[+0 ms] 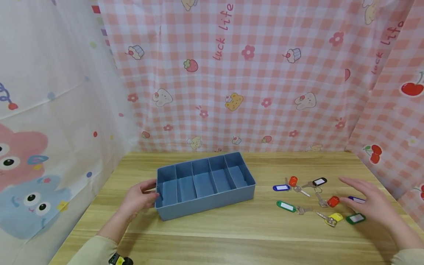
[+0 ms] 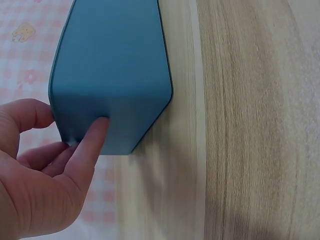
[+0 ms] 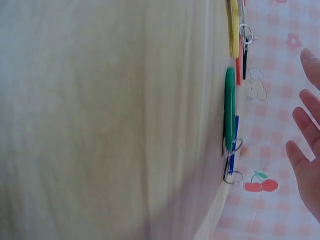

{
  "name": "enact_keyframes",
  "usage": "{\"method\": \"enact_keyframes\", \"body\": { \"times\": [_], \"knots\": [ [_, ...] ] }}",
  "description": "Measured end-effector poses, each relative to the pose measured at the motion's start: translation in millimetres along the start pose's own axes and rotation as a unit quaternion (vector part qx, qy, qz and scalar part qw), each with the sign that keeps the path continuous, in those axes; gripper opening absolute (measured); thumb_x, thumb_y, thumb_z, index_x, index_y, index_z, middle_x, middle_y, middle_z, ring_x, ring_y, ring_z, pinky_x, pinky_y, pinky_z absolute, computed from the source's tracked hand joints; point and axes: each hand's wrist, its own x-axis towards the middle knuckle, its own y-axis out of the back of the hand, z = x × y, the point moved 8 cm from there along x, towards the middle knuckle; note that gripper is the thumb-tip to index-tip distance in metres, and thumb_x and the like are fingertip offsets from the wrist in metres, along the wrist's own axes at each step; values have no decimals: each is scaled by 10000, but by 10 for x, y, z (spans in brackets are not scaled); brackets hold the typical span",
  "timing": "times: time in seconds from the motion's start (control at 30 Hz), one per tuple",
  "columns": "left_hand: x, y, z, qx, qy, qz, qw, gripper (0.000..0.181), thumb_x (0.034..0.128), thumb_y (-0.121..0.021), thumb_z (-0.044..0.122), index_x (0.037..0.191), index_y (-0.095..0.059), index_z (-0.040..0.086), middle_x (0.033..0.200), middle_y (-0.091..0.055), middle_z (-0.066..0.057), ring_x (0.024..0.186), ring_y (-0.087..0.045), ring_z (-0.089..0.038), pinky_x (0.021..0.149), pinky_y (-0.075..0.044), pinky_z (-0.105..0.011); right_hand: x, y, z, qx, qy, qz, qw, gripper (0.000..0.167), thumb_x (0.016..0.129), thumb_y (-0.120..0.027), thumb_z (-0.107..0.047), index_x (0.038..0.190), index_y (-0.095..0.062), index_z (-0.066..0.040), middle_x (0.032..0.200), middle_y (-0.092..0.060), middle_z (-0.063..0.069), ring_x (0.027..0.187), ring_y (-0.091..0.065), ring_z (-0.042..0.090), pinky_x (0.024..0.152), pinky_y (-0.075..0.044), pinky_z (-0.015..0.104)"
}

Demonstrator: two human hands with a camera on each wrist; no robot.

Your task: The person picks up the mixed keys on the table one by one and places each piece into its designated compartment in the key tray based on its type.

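A blue-grey box with several compartments (image 1: 205, 204) stands angled on the table. My left hand (image 1: 140, 198) is at its left end; in the left wrist view, the fingertips of this hand (image 2: 55, 175) touch the end wall of the box (image 2: 120, 55), bent but not closed round it. Over the right side of the table, my right hand (image 1: 374, 204) hovers with fingers spread and holds nothing. Near it lie keys with coloured tags: red (image 1: 333, 201), yellow (image 1: 337, 216), green (image 1: 356, 218). The right wrist view shows the right hand (image 3: 310, 135) apart from a green tag (image 3: 229, 105).
More tagged keys lie between the box and my right hand: a blue tag (image 1: 281, 188), a green tag (image 1: 286, 206), an orange-red tag (image 1: 293, 181) and a black tag (image 1: 319, 182). Patterned cloth (image 1: 248, 81) hangs behind the wooden table (image 1: 212, 243) and at both sides.
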Motion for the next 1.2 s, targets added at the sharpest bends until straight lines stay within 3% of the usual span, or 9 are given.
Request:
{"method": "enact_keyframes", "body": {
  "times": [0.17, 0.33, 0.43, 0.53, 0.6, 0.73, 0.83, 1.0, 1.2],
  "knots": [
    [18, -25, 5, 139, -15, -5, 9999, 580, 891, -596, -58, 1437, -409, -111, 1432, -428, -342, 1166, -574, -402, 798, -582, -438, -41, 58, 49, -138, -171, 30, 9998, 758, 615, -895, 8, 1321, -637, -90, 1269, -402, -395, 1161, -298, -219, 930, -216, -11],
    [31, -51, 9, 249, -18, -18, 9997, 572, 888, -603, -49, 1431, -431, -100, 1432, -442, -324, 1164, -577, -385, 787, -585, -430, -112, 99, 174, -202, -784, -163, 9966, 677, 714, -877, -87, 1341, -622, -97, 1261, -347, -452, 1164, -271, -210, 949, -156, 7],
    [43, -64, 12, 273, -9, -16, 9996, 575, 882, -606, -42, 1429, -439, -94, 1431, -449, -318, 1154, -584, -379, 775, -588, -425, -166, 113, 253, -299, -1224, -366, 9914, 645, 790, -842, -168, 1384, -593, -136, 1319, -453, -294, 1203, -296, -150, 1051, -212, 146],
    [58, -79, 22, 285, -31, -33, 9996, 579, 876, -608, -41, 1428, -441, -95, 1429, -452, -315, 1140, -592, -370, 759, -591, -420, -203, 123, 291, -373, -1458, -547, 9871, 623, 837, -807, -215, 1406, -569, -130, 1360, -566, 45, 1234, -288, -131, 1112, -265, 382],
    [70, -91, 29, 283, -44, -43, 9996, 579, 871, -606, -45, 1424, -444, -99, 1426, -455, -316, 1131, -596, -366, 746, -593, -413, -222, 130, 310, -390, -1516, -593, 9859, 604, 849, -797, -224, 1401, -571, -122, 1369, -564, 54, 1227, -269, -154, 1118, -259, 383],
    [94, -125, 40, 254, -82, -93, 9996, 573, 863, -603, -54, 1413, -452, -109, 1422, -463, -311, 1116, -600, -363, 740, -594, -416, -243, 151, 333, -254, -1293, -497, 9900, 559, 831, -807, -166, 1345, -606, -75, 1318, -457, -337, 1154, -252, -222, 967, -143, 31],
    [100, -160, 50, 205, -87, -124, 9997, 566, 860, -603, -59, 1405, -461, -110, 1418, -471, -304, 1102, -608, -355, 744, -593, -424, -256, 157, 346, -124, -1153, -440, 9923, 536, 810, -816, -113, 1307, -627, -48, 1218, -318, -482, 1109, -218, -266, 884, -142, -21],
    [104, -218, 74, 160, -111, -146, 9997, 560, 858, -606, -73, 1400, -468, -111, 1411, -480, -303, 1054, -621, -299, 729, -592, -404, -290, 159, 377, -72, -1083, -433, 9931, 517, 786, -821, -59, 1270, -644, -25, 1209, -338, -475, 1110, -228, -260, 870, -153, -24],
    [137, -264, 73, 263, -15, -133, 9996, 550, 870, -607, -70, 1406, -483, -83, 1416, -488, -282, 1121, -599, -319, 753, -588, -387, -325, 154, 440, -1, -979, -452, 9942, 539, 748, -840, -34, 1257, -673, -90, 1205, -367, -463, 1114, -243, -246, 892, -148, -26]
  ]
}}
